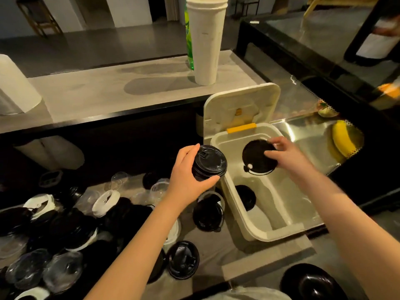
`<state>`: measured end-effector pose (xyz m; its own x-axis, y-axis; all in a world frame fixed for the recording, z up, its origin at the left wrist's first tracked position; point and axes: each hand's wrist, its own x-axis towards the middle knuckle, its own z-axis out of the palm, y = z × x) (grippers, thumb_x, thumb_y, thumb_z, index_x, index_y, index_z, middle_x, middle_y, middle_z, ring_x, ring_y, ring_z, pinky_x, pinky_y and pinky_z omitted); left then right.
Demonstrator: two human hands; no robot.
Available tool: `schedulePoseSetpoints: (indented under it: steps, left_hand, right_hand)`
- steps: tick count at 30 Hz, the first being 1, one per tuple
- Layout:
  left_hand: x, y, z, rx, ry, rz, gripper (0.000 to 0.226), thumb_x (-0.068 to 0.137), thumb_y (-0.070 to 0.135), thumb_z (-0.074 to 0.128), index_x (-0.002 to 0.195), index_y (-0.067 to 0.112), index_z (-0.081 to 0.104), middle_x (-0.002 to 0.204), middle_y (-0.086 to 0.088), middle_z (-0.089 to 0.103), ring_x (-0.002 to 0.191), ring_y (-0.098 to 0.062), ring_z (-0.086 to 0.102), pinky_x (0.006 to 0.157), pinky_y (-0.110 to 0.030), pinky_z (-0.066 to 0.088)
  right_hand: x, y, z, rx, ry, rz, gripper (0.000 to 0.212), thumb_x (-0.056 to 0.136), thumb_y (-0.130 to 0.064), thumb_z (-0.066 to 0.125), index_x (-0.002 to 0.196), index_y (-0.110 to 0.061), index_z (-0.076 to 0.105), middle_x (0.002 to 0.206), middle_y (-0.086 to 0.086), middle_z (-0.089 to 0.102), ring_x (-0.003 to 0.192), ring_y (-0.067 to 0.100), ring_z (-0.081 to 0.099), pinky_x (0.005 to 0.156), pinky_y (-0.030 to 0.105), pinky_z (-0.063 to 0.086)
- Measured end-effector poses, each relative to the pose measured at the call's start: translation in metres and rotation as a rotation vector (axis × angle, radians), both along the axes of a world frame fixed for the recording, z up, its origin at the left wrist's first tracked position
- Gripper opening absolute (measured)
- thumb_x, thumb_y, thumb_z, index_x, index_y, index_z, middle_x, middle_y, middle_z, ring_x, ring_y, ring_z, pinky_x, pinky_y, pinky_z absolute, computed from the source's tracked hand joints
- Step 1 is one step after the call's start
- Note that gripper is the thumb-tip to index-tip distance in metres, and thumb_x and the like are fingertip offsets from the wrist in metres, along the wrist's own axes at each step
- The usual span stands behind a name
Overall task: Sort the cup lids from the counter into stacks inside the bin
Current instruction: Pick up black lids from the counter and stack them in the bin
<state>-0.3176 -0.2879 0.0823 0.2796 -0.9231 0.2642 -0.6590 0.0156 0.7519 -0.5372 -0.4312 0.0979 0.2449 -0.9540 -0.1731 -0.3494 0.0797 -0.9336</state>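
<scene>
Left hand (pixel 187 176) grip clamped on stack of black plastic cup lids (pixel 208 163); right hand (pixel 289 155) grip pinching flat black lid (pixel 256 158) above open cream plastic bin (pixel 255 229).

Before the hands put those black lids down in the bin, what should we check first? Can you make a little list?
1. Bin lid open: ok.
2. Left hand holds its stack of black lids firmly: ok.
3. Right hand holds the single black lid over the bin: ok.
4. Bare floor left in the bin: ok, only one black stack shows inside.
5. Single lid matches that stack's size: cannot tell.
6. More lids waiting on the counter: ok, many.
</scene>
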Motion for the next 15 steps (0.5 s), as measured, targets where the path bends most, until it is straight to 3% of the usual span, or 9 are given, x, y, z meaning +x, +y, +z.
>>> schedulePoseSetpoints:
  steps: [4,6,9,13,15]
  left_hand:
    - [-0.029,-0.023,-0.005,0.021,0.015,-0.037,0.085,0.07,0.033,0.08,0.141,0.014,0.036,0.128,0.012,0.033,0.117,0.004,0.032,0.096,0.001,0.023]
    - [-0.039,-0.031,-0.008,0.031,0.017,-0.045,0.084,0.071,0.032,0.079,0.141,0.015,0.036,0.126,0.015,0.031,0.117,0.005,0.031,0.097,-0.001,0.024]
    - [-0.048,-0.038,-0.012,0.05,0.015,-0.025,0.085,0.071,0.032,0.079,0.142,0.017,0.035,0.133,0.011,0.034,0.121,0.003,0.03,0.102,-0.013,0.026]
    - [-0.053,-0.043,-0.019,0.071,-0.001,0.018,0.085,0.071,0.033,0.08,0.142,0.017,0.035,0.136,0.008,0.035,0.118,0.006,0.029,0.092,0.005,0.019]
    - [-0.055,-0.044,-0.021,0.08,0.004,0.04,0.085,0.07,0.033,0.08,0.141,0.017,0.036,0.135,0.009,0.035,0.117,0.008,0.029,0.089,0.008,0.018]
  right_hand:
    - [-0.009,-0.026,-0.023,0.051,0.609,0.497,0.027,0.083,-0.003,0.065,0.101,-0.02,0.053,0.092,0.006,0.057,0.08,0.021,0.057,0.067,0.028,0.047]
    - [-0.004,-0.031,-0.038,0.141,0.803,0.726,0.029,0.082,-0.006,0.067,0.103,-0.023,0.056,0.096,0.004,0.056,0.081,0.02,0.058,0.064,0.028,0.051]
    - [0.004,-0.037,-0.065,0.199,1.051,0.975,0.039,0.081,-0.008,0.068,0.116,-0.02,0.057,0.118,0.007,0.052,0.102,0.027,0.057,0.074,0.031,0.054]
    - [0.006,-0.04,-0.091,0.018,1.355,1.208,0.045,0.081,-0.012,0.067,0.125,-0.015,0.059,0.124,0.008,0.059,0.112,0.028,0.056,0.092,0.036,0.049]
    - [0.004,-0.04,-0.1,-0.013,1.387,1.22,0.044,0.081,-0.015,0.067,0.125,-0.016,0.06,0.123,0.008,0.061,0.111,0.028,0.058,0.093,0.037,0.049]
